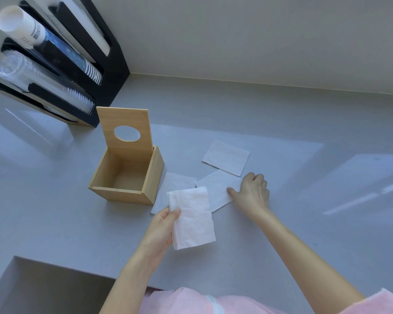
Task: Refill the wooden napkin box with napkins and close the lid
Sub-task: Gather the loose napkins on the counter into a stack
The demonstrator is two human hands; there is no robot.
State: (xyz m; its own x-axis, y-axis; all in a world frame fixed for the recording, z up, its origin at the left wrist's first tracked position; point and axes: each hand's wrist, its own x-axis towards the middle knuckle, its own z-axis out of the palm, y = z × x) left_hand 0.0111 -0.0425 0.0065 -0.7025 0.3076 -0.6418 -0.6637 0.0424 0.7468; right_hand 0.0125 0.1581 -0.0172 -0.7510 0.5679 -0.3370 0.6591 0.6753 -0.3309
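A single wide-angle view came from a camera worn on the person's head, angled forward and steeply down onto a grey counter (281,123). Both forearms reached in from the bottom edge, close to the lens. The wall met the counter near the top, its lines bending at the edges.

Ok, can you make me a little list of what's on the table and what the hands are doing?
box: light wooden napkin box, empty inside
lid: wooden lid with oval hole, standing open
left hand: holds folded white napkin
right hand: resting on flat white napkin
other loose napkins: two on grey counter
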